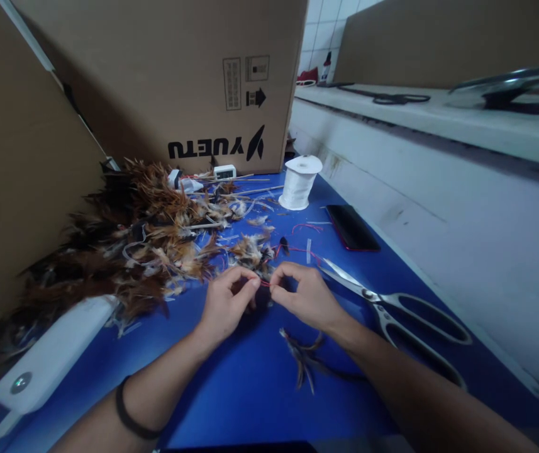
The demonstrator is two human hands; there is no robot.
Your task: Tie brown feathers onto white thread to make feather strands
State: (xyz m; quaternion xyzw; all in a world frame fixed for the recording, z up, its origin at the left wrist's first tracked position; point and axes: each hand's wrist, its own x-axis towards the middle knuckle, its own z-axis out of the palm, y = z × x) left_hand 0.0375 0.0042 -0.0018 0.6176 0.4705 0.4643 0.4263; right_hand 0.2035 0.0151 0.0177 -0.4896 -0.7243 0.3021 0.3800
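Note:
My left hand [232, 297] and my right hand [304, 292] meet over the middle of the blue table, thumb and forefinger pinched on each. A short stretch of red string [265, 284] runs between the two pinches. Just beyond my fingertips lies a tuft of brown and white feathers [250, 250]. Under my right wrist rests a small bundle of dark feathers [301, 360], partly hidden by the forearm. Metal scissors [368, 294] lie to the right of my right hand, blades pointing away to the left.
Brown feathers [146, 220] are heaped at left beside a white device [61, 352]. A white spool [299, 182], a black phone [353, 228] and a small white display [224, 172] stand or lie farther back. A cardboard box [156, 75] and a white ledge [439, 119] bound the table.

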